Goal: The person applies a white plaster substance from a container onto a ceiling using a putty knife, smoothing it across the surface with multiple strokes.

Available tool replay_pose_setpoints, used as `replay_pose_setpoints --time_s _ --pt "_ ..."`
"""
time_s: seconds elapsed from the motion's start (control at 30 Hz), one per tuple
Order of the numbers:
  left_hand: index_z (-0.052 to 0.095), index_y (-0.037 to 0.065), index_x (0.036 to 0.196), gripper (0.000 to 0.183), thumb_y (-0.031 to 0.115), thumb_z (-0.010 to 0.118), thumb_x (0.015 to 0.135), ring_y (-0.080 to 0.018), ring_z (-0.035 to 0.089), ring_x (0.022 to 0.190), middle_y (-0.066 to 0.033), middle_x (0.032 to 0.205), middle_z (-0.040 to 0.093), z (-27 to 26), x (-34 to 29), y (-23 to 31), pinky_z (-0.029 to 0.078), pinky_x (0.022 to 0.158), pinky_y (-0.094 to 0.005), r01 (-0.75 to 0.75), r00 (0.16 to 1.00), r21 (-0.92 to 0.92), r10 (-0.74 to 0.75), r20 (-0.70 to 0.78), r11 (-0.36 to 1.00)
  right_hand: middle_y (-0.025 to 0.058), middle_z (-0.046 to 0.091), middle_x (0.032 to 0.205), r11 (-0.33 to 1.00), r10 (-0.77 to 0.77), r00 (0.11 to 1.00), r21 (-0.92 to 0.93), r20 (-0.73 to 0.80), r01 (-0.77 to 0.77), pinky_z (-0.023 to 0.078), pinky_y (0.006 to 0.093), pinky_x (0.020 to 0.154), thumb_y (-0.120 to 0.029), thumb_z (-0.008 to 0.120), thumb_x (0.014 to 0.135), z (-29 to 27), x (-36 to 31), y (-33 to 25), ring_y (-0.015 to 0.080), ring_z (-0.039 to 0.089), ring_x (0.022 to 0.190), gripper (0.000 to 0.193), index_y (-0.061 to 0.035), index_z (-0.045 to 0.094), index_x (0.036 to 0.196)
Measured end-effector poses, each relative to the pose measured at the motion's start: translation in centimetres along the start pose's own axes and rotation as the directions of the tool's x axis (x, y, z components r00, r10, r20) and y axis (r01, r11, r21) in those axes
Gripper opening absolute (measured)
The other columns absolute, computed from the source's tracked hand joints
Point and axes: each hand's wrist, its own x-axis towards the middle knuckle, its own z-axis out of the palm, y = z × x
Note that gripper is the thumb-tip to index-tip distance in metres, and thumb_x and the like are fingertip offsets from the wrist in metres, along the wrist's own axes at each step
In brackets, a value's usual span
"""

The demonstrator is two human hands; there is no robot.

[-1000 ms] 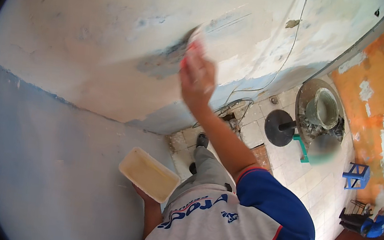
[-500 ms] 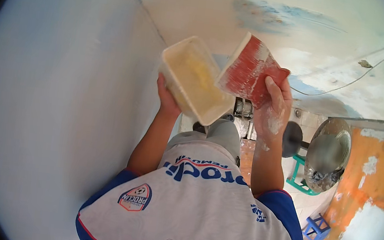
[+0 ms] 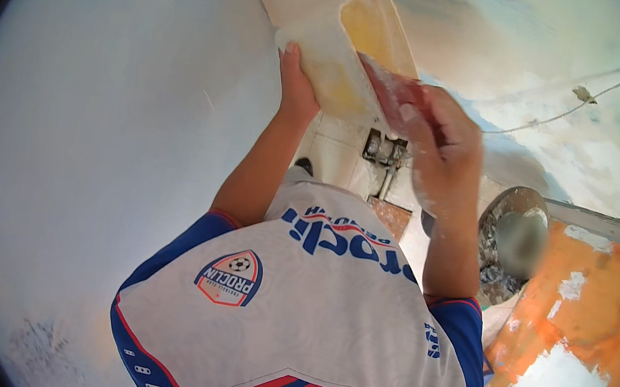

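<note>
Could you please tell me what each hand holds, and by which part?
Left hand: pale tub, by its outer wall. Right hand: red spreader, by the end away from the tub.

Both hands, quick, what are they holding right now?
Left hand: holding the pale plastic tub, tilted.
Right hand: closed, holding the red putty spreader.

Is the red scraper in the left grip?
No, the right grip holds the red scraper, while the left grip holds the pale tub.

A pale grey jersey (image 3: 326, 311) bears blue lettering (image 3: 346, 242), a shield badge (image 3: 230, 277) and red-edged blue sleeves (image 3: 460, 336).
</note>
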Motion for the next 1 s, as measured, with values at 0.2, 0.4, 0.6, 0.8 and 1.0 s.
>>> replay_pose_setpoints --time_s 0.2,0.4,0.6,0.8,1.0 --pt "0.043 0.013 0.152 0.074 0.066 0.032 0.101 -0.0301 0.051 0.136 -0.0102 0.150 0.050 4.6 -4.9 -1.5 0.045 0.111 -0.0473 0.070 0.998 -0.078 -0.069 0.008 0.994 0.0054 0.070 0.107 0.939 0.185 0.978 0.311 -0.095 -0.147 0.051 0.0239 0.088 0.003 0.062 0.098 -8.1 -5.1 -0.1 0.0105 0.064 0.095 0.023 0.0068 0.067 0.120" --pt "0.051 0.008 0.143 0.067 0.057 0.029 0.104 -0.0264 0.060 0.125 -0.0096 0.137 0.061 7.0 -9.2 -3.5 0.051 0.104 -0.0435 0.036 0.997 -0.258 -0.018 0.075 0.965 0.0110 0.073 0.112 0.947 0.167 0.972 0.302 -0.164 -0.112 0.054 0.0304 0.090 0.000 0.063 0.096 -10.9 -9.1 0.8 0.0171 0.070 0.101 0.028 0.0017 0.065 0.124" --pt "0.052 0.007 0.143 0.067 0.058 0.030 0.104 -0.0265 0.060 0.126 -0.0100 0.136 0.062 7.7 -10.4 -3.8 0.052 0.104 -0.0437 0.059 0.945 -0.280 0.037 0.326 0.958 0.0170 0.076 0.100 0.998 -0.039 0.998 -0.050 -0.042 0.037 0.056 0.0332 0.085 0.001 0.062 0.091 -14.6 -11.4 -1.6 0.0265 0.076 0.093 0.040 -0.0022 0.064 0.131" --pt "0.053 0.007 0.142 0.068 0.058 0.031 0.103 -0.0266 0.060 0.126 -0.0104 0.136 0.062 9.0 -9.7 -3.9 0.052 0.103 -0.0439 0.034 0.863 -0.285 0.116 0.491 0.958 0.0188 0.076 0.100 0.995 -0.009 0.984 -0.099 0.177 0.027 0.055 0.0333 0.081 0.002 0.061 0.089 -17.3 -12.7 -1.1 0.0276 0.075 0.089 0.043 0.0004 0.063 0.131" --pt "0.054 0.006 0.141 0.068 0.058 0.031 0.103 -0.0266 0.060 0.127 -0.0109 0.135 0.063 8.2 -7.8 -4.4 0.053 0.102 -0.0441 -0.147 0.850 -0.298 0.275 0.451 0.943 0.0146 0.075 0.099 0.988 0.090 0.955 0.093 0.284 -0.121 0.053 0.0299 0.082 0.002 0.062 0.089 -19.1 -12.5 0.9 0.0190 0.070 0.087 0.044 0.0018 0.062 0.133"
